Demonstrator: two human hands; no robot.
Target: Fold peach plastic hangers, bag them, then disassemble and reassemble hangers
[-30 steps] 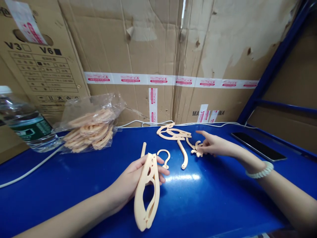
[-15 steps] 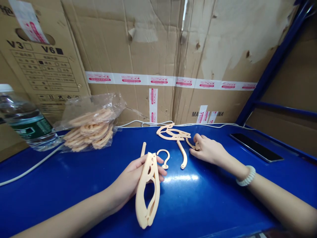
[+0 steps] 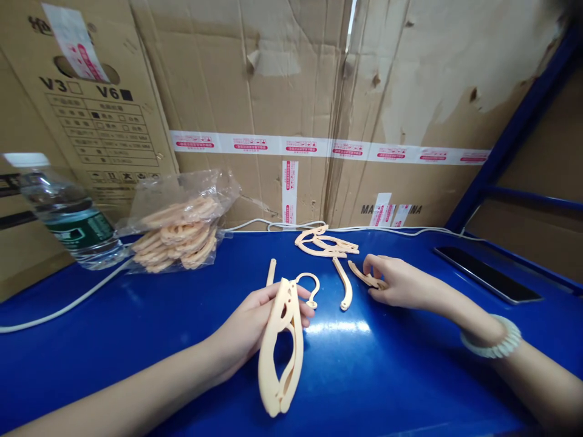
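Note:
My left hand (image 3: 255, 325) is closed round a folded peach plastic hanger body (image 3: 282, 352), held above the blue table (image 3: 136, 328) with its long end toward me. My right hand (image 3: 396, 282) rests on the table with its fingers pinched on a small peach plastic piece (image 3: 364, 276). Between the hands lie a loose hook (image 3: 310, 287), a curved arm piece (image 3: 345, 285) and a thin straight stick (image 3: 271, 272). Behind them a small heap of peach parts (image 3: 325, 243) lies on the table.
A clear bag of peach parts (image 3: 180, 233) and a water bottle (image 3: 68, 212) lie at the back left. A white cable (image 3: 68, 306) runs along the back. A dark phone (image 3: 487, 273) lies at the right. Cardboard boxes (image 3: 282, 91) wall the back.
My right hand pulled back from pointing, dropped onto the table and closed its fingers on the small peach piece. My left hand kept the hanger body almost still.

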